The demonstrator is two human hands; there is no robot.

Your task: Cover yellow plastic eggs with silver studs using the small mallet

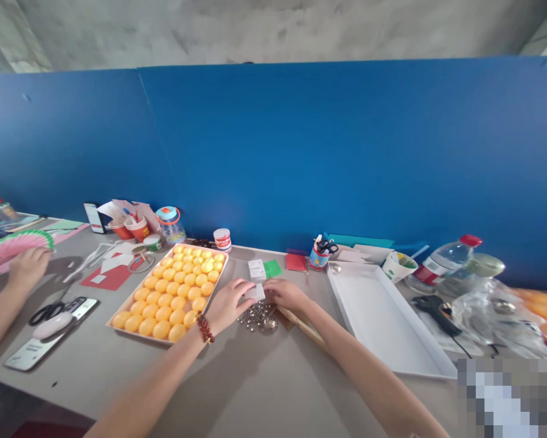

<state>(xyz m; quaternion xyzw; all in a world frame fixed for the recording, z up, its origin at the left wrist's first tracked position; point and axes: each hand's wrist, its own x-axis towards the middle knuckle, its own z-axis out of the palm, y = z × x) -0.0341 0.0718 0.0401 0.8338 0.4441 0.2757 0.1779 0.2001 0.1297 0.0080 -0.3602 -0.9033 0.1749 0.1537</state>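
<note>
My left hand (230,304), with a red bead bracelet at the wrist, has its thumb and fingers around a small white piece (255,292), perhaps card or a small box. My right hand (288,294) is closed at the right end of this piece, fingertips curled down; what they pinch is hidden. Just below lies a pile of shiny silver beads (254,317), with a larger round silver piece (270,325) at its right. A wooden stick (307,330) lies partly under my right forearm. Beyond my hands are a small white box (256,269) and green paper (272,268).
At left stands a tray of orange balls (163,298); at right, a white tray (383,322). A pen cup (319,258), bottle (446,264) and glue gun (440,313) lie around. Another person's hand (29,267) holds a pink-green paper fan (17,248) at far left.
</note>
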